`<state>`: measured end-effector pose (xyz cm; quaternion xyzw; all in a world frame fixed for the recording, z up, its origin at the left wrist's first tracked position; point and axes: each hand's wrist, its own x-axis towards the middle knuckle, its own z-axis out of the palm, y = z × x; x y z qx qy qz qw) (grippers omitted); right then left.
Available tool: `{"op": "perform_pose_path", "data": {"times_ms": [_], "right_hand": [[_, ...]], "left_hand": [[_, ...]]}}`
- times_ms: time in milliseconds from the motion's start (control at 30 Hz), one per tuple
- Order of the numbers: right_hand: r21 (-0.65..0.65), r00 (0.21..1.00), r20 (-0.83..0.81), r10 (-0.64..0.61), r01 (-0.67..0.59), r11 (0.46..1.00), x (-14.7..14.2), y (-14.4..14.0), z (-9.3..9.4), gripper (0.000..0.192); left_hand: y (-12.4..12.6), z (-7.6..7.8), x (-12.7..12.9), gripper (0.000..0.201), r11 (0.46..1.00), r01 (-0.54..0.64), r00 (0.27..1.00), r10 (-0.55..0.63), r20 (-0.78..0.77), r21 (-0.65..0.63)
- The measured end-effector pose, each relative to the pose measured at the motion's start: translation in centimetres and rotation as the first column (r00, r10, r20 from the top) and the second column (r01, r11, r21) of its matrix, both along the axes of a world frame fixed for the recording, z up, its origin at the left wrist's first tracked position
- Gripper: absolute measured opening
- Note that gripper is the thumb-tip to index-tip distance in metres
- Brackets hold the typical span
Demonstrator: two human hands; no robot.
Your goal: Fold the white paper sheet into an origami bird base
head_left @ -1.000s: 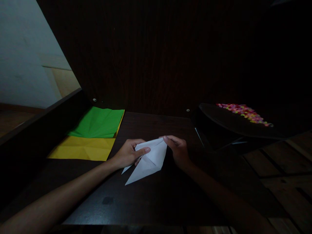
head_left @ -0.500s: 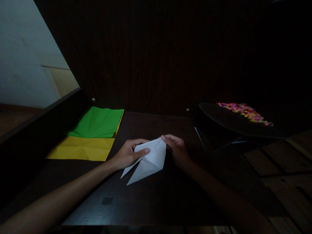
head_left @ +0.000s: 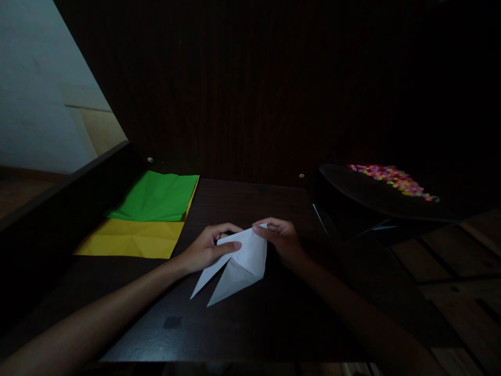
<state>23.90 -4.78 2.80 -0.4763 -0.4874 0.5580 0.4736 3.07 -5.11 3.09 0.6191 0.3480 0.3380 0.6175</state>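
Between my hands is a folded white sheet of paper (head_left: 246, 256), creased, with two pointed flaps hanging toward me and to the left. My left hand (head_left: 213, 247) pinches its left upper edge, thumb on top and fingers behind. At the upper right corner, my right hand (head_left: 281, 237) grips the paper between thumb and fingers. The fingertips behind the sheet are partly hidden. Both hands hold it just over the dark wooden table (head_left: 250, 334).
Left of my hands lie a green paper sheet (head_left: 158, 196) and a yellow paper sheet (head_left: 133, 238), overlapping. A dark bag-like object (head_left: 364, 203) with a string of pink, red and yellow pieces (head_left: 395, 180) stands on the right. A dark wooden panel (head_left: 242, 94) rises behind.
The two pointed flaps have swung lower and spread further apart. My right thumb has slid slightly left along the paper's upper edge. My left hand has barely moved.
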Motion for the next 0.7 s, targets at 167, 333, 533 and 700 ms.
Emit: {"op": "perform_pose_path", "data": {"times_ms": [167, 333, 533, 700], "right_hand": [[0.066, 0.997, 0.072, 0.014, -0.018, 0.998, -0.04, -0.06, -0.25, 0.022], [0.070, 0.996, 0.084, 0.003, -0.008, 0.998, -0.12, -0.15, -0.20, 0.023], [-0.014, 1.000, -0.019, 0.012, -0.012, 1.000, -0.23, -0.32, 0.24, 0.028], [-0.002, 0.998, -0.051, 0.026, -0.026, 1.000, -0.15, -0.25, -0.12, 0.031]], "left_hand": [[-0.12, 0.03, 0.19, 0.034, 0.999, -0.016, 0.995, 0.013, -0.098, -0.027], [-0.30, 0.14, 0.41, 0.036, 1.000, -0.022, 0.993, 0.020, -0.114, -0.021], [-0.23, -0.16, 0.42, 0.035, 0.997, -0.025, 0.995, 0.018, -0.093, -0.070], [-0.24, -0.16, 0.35, 0.031, 0.995, -0.007, 0.998, 0.000, -0.066, -0.102]]}}
